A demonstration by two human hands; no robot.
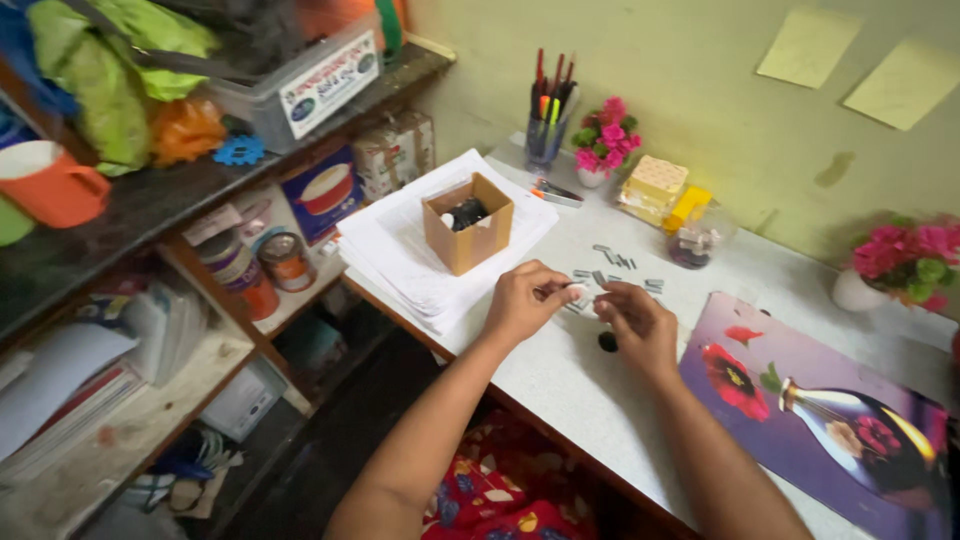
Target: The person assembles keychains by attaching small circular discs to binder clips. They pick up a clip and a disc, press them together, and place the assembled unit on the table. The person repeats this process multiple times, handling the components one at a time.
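- a pale grey table [560, 380] stands against a green wall [700, 60], shelves [150, 200] beside it.
- left hand [525, 300] and right hand [635, 322] meet, fingertips pinching a small metal piece [578, 291] just above the table.
- more grey pieces [620, 262] lie scattered just beyond.
- a cardboard box [467, 223] sits on stacked paper [400, 255]; a flower-print mat [800, 400] lies to the right.

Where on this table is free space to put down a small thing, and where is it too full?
Bare tabletop lies along the near edge, between the paper stack and the flower-print mat. Another free strip runs between the mat and the wall, beside the white flower pot. It is crowded around both hands, left hand and right hand, where small grey pieces lie scattered.
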